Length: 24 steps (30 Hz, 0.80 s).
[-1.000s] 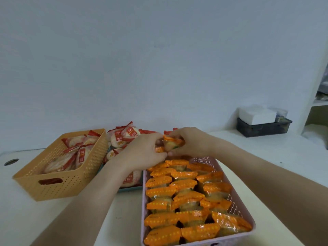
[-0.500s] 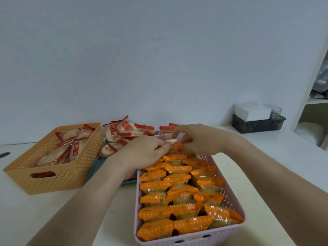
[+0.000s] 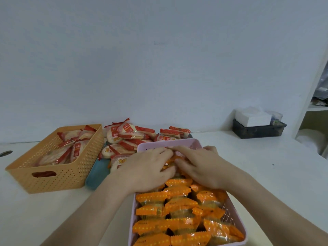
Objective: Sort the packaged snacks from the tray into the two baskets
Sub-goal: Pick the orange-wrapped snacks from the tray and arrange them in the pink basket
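Note:
A pink basket (image 3: 168, 143) in front of me holds several rows of orange snack packets (image 3: 177, 206). My left hand (image 3: 147, 169) and my right hand (image 3: 200, 166) lie side by side over the basket's far end. Their fingers are fairly straight and press on the orange packets there, one of which (image 3: 170, 163) shows between them. Behind lies a teal tray (image 3: 96, 174) heaped with red-and-white snack packets (image 3: 127, 134). To the left, an orange basket (image 3: 58, 181) holds several more red-and-white packets (image 3: 71, 150).
A black bin (image 3: 257, 132) with a white box (image 3: 252, 118) on it stands at the back right of the white table. A white shelf unit (image 3: 316, 109) is at the far right. A round hole (image 3: 6, 153) sits in the table at the far left.
Both hands have come down from above the tray into the far end of the pink basket with the orange packet they pinched. Their fingers have flattened over the packets.

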Tool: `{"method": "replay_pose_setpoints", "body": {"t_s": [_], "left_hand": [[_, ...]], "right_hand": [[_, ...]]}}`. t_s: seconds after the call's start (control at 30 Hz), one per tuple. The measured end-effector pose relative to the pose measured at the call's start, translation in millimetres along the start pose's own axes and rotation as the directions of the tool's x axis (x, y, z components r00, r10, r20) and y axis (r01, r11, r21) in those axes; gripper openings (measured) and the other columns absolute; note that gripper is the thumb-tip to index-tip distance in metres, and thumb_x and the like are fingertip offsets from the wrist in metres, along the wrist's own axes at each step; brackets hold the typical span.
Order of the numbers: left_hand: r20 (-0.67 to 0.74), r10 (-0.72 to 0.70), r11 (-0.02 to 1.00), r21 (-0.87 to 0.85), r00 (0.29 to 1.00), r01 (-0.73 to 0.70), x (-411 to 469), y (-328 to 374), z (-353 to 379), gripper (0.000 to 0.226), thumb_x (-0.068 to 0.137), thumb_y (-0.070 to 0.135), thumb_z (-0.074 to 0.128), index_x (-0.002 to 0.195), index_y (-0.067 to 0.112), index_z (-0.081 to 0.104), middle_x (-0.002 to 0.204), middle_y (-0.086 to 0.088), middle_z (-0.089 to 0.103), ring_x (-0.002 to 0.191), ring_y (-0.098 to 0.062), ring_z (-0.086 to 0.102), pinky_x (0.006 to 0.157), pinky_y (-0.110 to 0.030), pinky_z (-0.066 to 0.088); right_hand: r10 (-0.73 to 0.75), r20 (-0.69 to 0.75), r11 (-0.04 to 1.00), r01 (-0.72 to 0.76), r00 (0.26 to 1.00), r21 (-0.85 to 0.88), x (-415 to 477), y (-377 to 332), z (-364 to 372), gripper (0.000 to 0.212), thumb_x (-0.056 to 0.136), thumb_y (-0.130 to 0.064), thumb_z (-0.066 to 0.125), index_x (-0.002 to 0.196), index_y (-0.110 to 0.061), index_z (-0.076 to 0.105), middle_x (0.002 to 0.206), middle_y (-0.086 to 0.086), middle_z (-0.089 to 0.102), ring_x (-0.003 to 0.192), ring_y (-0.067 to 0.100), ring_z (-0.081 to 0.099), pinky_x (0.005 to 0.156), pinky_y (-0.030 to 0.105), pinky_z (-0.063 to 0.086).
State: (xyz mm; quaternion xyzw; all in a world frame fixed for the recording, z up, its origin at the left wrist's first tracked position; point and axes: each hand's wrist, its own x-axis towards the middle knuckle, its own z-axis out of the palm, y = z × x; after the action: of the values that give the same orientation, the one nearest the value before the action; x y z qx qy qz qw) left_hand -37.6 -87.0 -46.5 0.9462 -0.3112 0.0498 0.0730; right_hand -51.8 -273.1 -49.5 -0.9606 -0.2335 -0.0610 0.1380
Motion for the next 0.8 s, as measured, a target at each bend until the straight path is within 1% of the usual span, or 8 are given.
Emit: {"method": "replay_pose_setpoints", "body": {"t_s": [0.17, 0.27, 0.33, 0.43, 0.53, 0.6, 0.67, 0.8], "left_hand": [[-0.146, 0.005, 0.988, -0.154, 0.989, -0.028, -9, -3, -18, 0.039, 0.095, 0.053, 0.038, 0.131, 0.042, 0.048, 0.123, 0.024, 0.056, 0.108, 0.005, 0.05, 0.088, -0.026, 0.049], [-0.307, -0.173, 0.945, -0.319, 0.936, 0.07, 4, -18, -38, 0.027, 0.098, 0.032, 0.048, 0.122, 0.036, 0.059, 0.11, 0.025, 0.06, 0.093, 0.01, 0.053, 0.081, -0.014, 0.048], [-0.314, -0.301, 0.896, -0.417, 0.901, 0.154, 24, -39, -47, 0.023, 0.098, 0.02, 0.05, 0.109, 0.035, 0.064, 0.103, 0.023, 0.064, 0.089, 0.009, 0.057, 0.078, -0.011, 0.047], [-0.11, -0.383, 0.84, -0.454, 0.917, 0.296, 64, -78, -45, 0.037, 0.089, 0.002, 0.049, 0.084, 0.031, 0.073, 0.088, 0.018, 0.071, 0.086, -0.006, 0.066, 0.083, -0.03, 0.055], [0.193, -0.269, 0.902, -0.294, 0.944, 0.317, 100, -96, -26, 0.032, 0.083, 0.006, 0.059, 0.083, 0.031, 0.079, 0.085, 0.02, 0.072, 0.088, -0.007, 0.067, 0.085, -0.032, 0.055], [0.339, -0.144, 0.957, -0.19, 0.93, 0.218, 115, -94, -10, 0.02, 0.087, 0.027, 0.063, 0.1, 0.036, 0.076, 0.097, 0.022, 0.07, 0.091, -0.002, 0.063, 0.084, -0.025, 0.052], [0.398, -0.093, 0.983, -0.108, 0.913, 0.148, 126, -92, 5, 0.036, 0.089, 0.039, 0.061, 0.124, 0.039, 0.062, 0.119, 0.018, 0.063, 0.103, -0.003, 0.059, 0.085, -0.02, 0.045], [0.435, -0.08, 0.982, -0.119, 0.897, 0.145, 136, -101, 32, 0.068, 0.087, 0.045, 0.063, 0.145, 0.039, 0.027, 0.144, 0.002, 0.049, 0.122, -0.018, 0.052, 0.101, -0.035, 0.044]], "right_hand": [[-0.018, -0.081, 0.97, 0.037, 0.997, 0.24, -5, -4, -26, 0.056, 0.088, -0.069, 0.025, 0.134, -0.042, 0.044, 0.112, -0.019, 0.067, 0.108, 0.004, 0.059, 0.102, 0.033, 0.036], [0.145, -0.305, 0.908, -0.004, 0.941, 0.418, 19, 21, -44, 0.02, 0.095, -0.036, 0.05, 0.11, -0.03, 0.062, 0.1, -0.011, 0.071, 0.093, 0.005, 0.065, 0.083, 0.022, 0.049], [0.225, -0.281, 0.916, -0.105, 0.933, 0.386, 46, 47, -47, 0.016, 0.092, -0.016, 0.055, 0.099, -0.028, 0.063, 0.098, -0.004, 0.072, 0.091, 0.013, 0.066, 0.083, 0.028, 0.051], [0.266, 0.166, 0.956, -0.282, 0.95, 0.085, 85, 86, -28, 0.022, 0.09, -0.019, 0.06, 0.112, -0.023, 0.063, 0.115, 0.0, 0.066, 0.101, 0.017, 0.062, 0.09, 0.03, 0.049], [0.213, 0.471, 0.975, -0.155, 0.856, -0.158, 104, 101, -4, 0.036, 0.091, -0.027, 0.06, 0.126, -0.021, 0.056, 0.124, 0.0, 0.061, 0.112, 0.02, 0.058, 0.097, 0.034, 0.047], [0.171, 0.492, 0.981, -0.103, 0.854, -0.162, 112, 101, 8, 0.037, 0.093, -0.028, 0.059, 0.128, -0.02, 0.051, 0.125, 0.001, 0.059, 0.114, 0.021, 0.056, 0.097, 0.033, 0.044], [0.157, 0.447, 0.986, -0.113, 0.881, -0.124, 124, 104, 24, 0.043, 0.094, -0.03, 0.057, 0.133, -0.016, 0.045, 0.13, 0.005, 0.055, 0.119, 0.024, 0.053, 0.101, 0.035, 0.041], [0.181, 0.316, 0.98, -0.196, 0.931, 0.016, 143, 106, 46, 0.043, 0.097, -0.029, 0.051, 0.133, -0.007, 0.042, 0.134, 0.017, 0.053, 0.124, 0.033, 0.052, 0.1, 0.041, 0.043]]}}
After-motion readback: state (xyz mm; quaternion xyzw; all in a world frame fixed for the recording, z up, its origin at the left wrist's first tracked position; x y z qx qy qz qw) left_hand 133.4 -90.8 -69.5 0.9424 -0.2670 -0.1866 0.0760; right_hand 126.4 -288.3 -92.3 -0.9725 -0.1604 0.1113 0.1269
